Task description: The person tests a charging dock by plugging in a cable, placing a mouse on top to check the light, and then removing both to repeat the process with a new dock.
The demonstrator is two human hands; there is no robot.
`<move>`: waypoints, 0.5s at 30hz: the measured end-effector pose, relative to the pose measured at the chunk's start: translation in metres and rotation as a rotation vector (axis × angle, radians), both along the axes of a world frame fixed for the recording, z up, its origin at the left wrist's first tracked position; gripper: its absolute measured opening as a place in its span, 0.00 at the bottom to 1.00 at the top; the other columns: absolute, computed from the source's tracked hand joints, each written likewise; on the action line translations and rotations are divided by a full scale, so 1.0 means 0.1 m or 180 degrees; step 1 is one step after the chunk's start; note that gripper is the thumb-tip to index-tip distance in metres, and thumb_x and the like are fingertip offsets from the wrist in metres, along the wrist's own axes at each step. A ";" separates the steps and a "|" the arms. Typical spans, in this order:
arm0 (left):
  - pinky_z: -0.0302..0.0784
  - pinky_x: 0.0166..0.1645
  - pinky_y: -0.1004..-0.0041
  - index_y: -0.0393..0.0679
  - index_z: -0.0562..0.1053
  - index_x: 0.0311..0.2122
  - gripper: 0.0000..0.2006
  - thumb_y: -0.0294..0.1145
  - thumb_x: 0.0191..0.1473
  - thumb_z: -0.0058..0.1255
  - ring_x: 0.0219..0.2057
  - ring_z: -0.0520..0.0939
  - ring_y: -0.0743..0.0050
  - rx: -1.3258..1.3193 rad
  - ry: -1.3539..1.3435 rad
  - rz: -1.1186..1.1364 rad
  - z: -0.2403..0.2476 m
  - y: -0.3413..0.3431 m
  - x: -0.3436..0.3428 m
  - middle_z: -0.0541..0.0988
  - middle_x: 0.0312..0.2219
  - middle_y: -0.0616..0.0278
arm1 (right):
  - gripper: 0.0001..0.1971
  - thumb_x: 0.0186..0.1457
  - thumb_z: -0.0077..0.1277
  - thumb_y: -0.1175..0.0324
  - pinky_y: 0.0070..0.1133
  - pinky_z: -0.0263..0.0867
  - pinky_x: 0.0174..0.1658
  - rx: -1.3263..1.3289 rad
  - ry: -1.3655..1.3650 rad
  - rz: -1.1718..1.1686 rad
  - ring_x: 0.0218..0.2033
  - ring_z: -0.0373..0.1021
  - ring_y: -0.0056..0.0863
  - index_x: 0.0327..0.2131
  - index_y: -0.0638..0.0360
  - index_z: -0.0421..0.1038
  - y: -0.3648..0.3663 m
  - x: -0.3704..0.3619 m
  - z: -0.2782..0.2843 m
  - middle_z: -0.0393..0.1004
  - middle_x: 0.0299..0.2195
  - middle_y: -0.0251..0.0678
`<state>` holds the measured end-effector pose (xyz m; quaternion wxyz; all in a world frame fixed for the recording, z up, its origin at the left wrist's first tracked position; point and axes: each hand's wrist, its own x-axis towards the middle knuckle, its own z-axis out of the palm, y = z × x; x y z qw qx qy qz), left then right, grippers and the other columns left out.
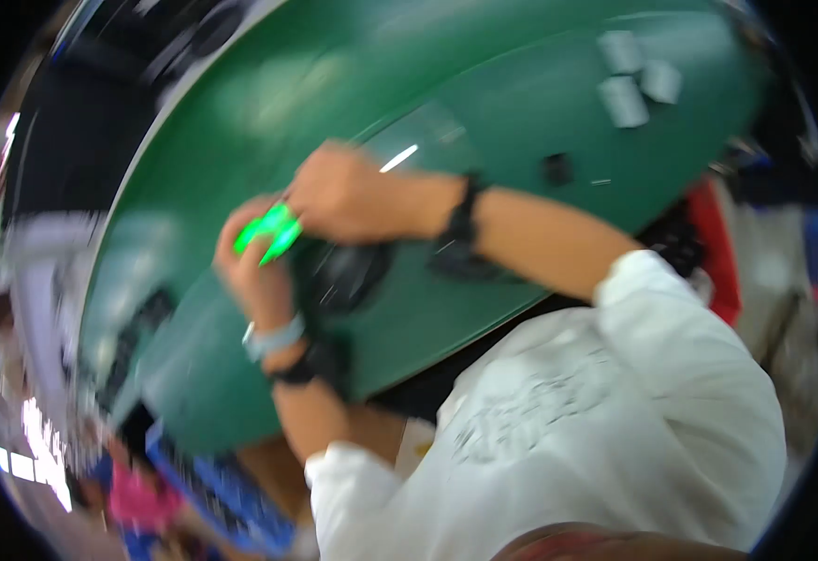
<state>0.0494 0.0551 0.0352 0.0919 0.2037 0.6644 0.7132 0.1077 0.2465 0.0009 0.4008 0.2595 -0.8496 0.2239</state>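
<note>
A small, bright green, glowing object (278, 230) sits in my left hand (252, 266), whose fingers wrap round it; blur hides its exact kind. Against its upper right side, my right hand (341, 192) is closed with its fingertips touching or very near it. What the right fingertips pinch, if anything, cannot be made out. Below the right hand a dark, rounded black object (351, 276) lies on the green table (334, 75). Black bands circle both wrists, and a pale band is on the left one.
Several white blocks (624, 101) lie at the far right of the table, with a small black piece (557, 168) nearer. A clear sheet (418, 136) lies beyond my right hand. Dark items (137, 332) are at the left; a blue crate (226, 500) stands below.
</note>
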 end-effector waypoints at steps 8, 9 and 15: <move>0.73 0.59 0.63 0.36 0.72 0.42 0.14 0.22 0.46 0.49 0.50 0.78 0.58 0.0272 0.0191 -0.0470 -0.10 -0.26 -0.11 0.74 0.48 0.52 | 0.09 0.59 0.54 0.60 0.38 0.68 0.37 -0.0681 -0.0440 0.0109 0.31 0.74 0.43 0.35 0.55 0.74 -0.24 0.05 0.02 0.75 0.26 0.40; 0.72 0.60 0.64 0.37 0.71 0.42 0.14 0.21 0.46 0.50 0.50 0.76 0.59 0.0129 0.0392 -0.0534 -0.09 -0.28 -0.06 0.72 0.49 0.53 | 0.10 0.60 0.54 0.59 0.39 0.68 0.38 -0.0854 -0.0686 0.0119 0.32 0.74 0.45 0.37 0.55 0.74 -0.26 0.10 0.03 0.75 0.27 0.41; 0.65 0.62 0.61 0.39 0.71 0.47 0.23 0.23 0.40 0.55 0.55 0.72 0.54 -0.1040 0.1938 -0.0543 0.03 -0.35 -0.17 0.69 0.49 0.50 | 0.10 0.60 0.54 0.61 0.40 0.68 0.32 -0.1253 -0.1292 -0.0144 0.28 0.74 0.51 0.38 0.56 0.74 -0.24 0.13 0.09 0.76 0.24 0.45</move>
